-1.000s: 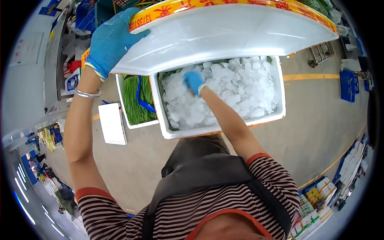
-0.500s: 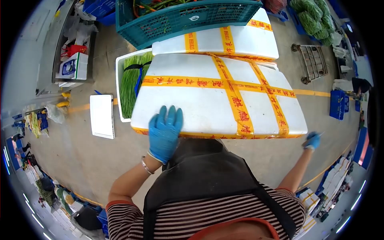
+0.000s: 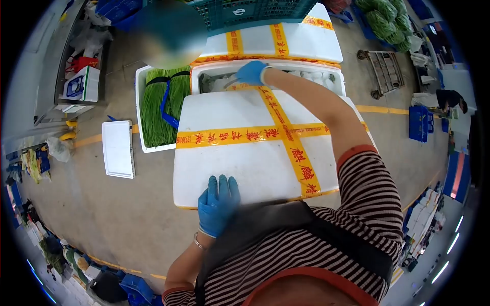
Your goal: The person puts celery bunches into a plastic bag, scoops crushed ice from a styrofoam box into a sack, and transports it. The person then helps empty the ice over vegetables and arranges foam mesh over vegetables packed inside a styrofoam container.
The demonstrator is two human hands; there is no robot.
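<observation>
A white foam box lid [image 3: 229, 176] with yellow tape printed in red characters lies tilted in front of me. My left hand [image 3: 218, 204], in a blue glove, rests on its near edge with fingers stretched. My right hand [image 3: 251, 73], also blue-gloved, reaches across to the lid's far edge; its fingers look closed, with a thin pale thing by them that I cannot make out. Behind the lid an open white foam box [image 3: 337, 81] shows whitish lumps [image 3: 316, 76] inside. To its left, another foam box [image 3: 141, 109] holds bundled long green stems [image 3: 159, 112].
A taped foam box [image 3: 311, 43] and a teal crate [image 3: 255, 13] stand behind. A white lid [image 3: 117, 148] lies on the floor at left. At right are a metal trolley [image 3: 380, 71], a blue crate [image 3: 418, 125] and a person [image 3: 449, 99]. A blurred patch covers the upper left.
The taped lid has shifted toward me, uncovering the open box behind it. My right hand has gone from the right side to the lid's far edge. My left hand stays on the near edge.
</observation>
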